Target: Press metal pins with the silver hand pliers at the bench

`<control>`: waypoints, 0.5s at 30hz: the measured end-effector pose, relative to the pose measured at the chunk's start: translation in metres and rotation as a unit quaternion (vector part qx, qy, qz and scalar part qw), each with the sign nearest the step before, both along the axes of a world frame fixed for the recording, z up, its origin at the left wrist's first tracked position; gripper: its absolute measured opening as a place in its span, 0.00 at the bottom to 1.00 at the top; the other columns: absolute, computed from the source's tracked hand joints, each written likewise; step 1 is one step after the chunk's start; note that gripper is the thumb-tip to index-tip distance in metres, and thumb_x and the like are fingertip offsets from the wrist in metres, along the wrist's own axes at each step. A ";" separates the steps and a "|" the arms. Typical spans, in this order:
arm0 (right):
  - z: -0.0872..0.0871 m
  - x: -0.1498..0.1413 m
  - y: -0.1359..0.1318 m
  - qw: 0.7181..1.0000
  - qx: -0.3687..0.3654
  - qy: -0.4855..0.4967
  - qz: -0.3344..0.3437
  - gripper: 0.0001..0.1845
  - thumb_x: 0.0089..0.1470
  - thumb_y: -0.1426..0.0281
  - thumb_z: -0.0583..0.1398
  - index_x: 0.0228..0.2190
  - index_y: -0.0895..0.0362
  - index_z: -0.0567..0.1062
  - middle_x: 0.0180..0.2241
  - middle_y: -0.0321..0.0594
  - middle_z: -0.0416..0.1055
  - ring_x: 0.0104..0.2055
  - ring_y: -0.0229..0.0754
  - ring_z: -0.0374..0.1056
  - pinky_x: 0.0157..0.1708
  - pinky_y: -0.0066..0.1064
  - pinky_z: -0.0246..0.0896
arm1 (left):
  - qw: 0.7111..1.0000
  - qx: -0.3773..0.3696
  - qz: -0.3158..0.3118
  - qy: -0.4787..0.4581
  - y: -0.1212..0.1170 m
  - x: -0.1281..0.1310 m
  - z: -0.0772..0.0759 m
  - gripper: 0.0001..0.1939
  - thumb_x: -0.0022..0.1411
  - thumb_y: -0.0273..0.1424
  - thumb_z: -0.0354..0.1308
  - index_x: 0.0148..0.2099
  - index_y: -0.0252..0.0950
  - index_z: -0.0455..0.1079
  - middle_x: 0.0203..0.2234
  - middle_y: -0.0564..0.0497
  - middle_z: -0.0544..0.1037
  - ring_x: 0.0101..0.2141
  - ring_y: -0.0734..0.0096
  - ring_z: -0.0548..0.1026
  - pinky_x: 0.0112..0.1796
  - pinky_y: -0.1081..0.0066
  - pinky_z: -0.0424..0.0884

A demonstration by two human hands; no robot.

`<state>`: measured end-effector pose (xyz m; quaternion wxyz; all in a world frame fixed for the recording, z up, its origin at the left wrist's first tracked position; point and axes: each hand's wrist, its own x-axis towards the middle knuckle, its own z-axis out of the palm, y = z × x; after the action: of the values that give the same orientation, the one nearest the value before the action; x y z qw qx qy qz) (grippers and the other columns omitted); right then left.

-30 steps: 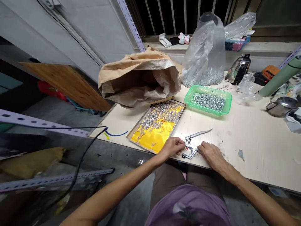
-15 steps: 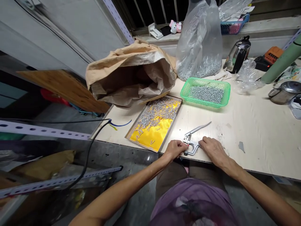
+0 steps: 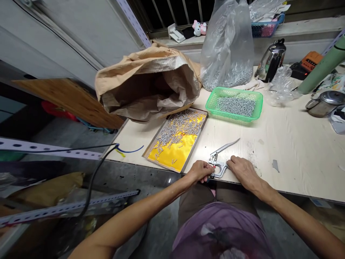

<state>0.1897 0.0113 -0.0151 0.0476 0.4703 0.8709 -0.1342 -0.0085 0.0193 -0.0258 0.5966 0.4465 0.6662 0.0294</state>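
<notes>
Silver snap-fastener pliers [image 3: 221, 168] lie at the table's front edge, their long handle pointing away to the upper right. A coiled spring shows below the handle and a small red part at the jaw. My left hand [image 3: 199, 170] is closed in a pinch at the jaw's left side; whatever its fingertips hold is too small to make out. My right hand [image 3: 244, 172], fingers curled, grips the right end of the pliers' frame. Left of the pliers is a shallow tray [image 3: 185, 163] with a yellow lining and many small silvery metal pieces on it.
A green basket [image 3: 234, 117] of similar metal pieces stands beyond the pliers. An open brown paper sack [image 3: 151, 86] leans over the tray's far end. Behind are a clear plastic bag [image 3: 228, 46] and a kettle [image 3: 271, 61]. A black cable [image 3: 95, 176] hangs at the left.
The view has shifted slightly. Both hands stay at the pliers, with the left fingertips still at the jaw; the red part shows a little more clearly.
</notes>
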 end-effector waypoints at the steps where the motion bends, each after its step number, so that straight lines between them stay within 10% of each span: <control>1: 0.000 0.003 0.002 1.000 -0.006 0.018 0.007 0.08 0.57 0.75 0.53 0.36 0.56 0.71 0.36 0.43 0.68 0.37 0.43 0.65 0.33 0.32 0.55 | 1.000 0.000 0.003 -0.004 -0.001 -0.001 -0.001 0.09 0.53 0.33 0.58 0.29 0.30 0.70 0.06 0.61 0.61 0.10 0.82 0.59 0.14 0.81 0.55; 8: -0.004 0.020 0.037 0.998 0.051 0.018 0.037 0.47 0.39 0.53 0.67 0.57 0.57 0.57 0.60 0.57 0.54 0.60 0.62 0.49 0.50 0.50 0.52 | 1.000 0.003 0.017 -0.012 -0.007 -0.002 -0.003 0.10 0.54 0.34 0.58 0.29 0.30 0.70 0.07 0.61 0.62 0.09 0.82 0.59 0.13 0.81 0.55; 15: -0.002 0.016 0.053 0.998 0.034 -0.026 0.055 0.54 0.30 0.52 0.70 0.55 0.63 0.59 0.51 0.56 0.64 0.53 0.58 0.58 0.50 0.46 0.53 | 0.999 0.006 0.031 0.009 -0.008 0.002 0.001 0.07 0.56 0.29 0.56 0.28 0.30 0.69 0.06 0.62 0.61 0.09 0.82 0.59 0.12 0.82 0.55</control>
<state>0.2053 0.0647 -0.0170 0.0613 0.4263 0.8981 -0.0895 -0.0060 0.0112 -0.0249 0.5864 0.4294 0.6852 0.0476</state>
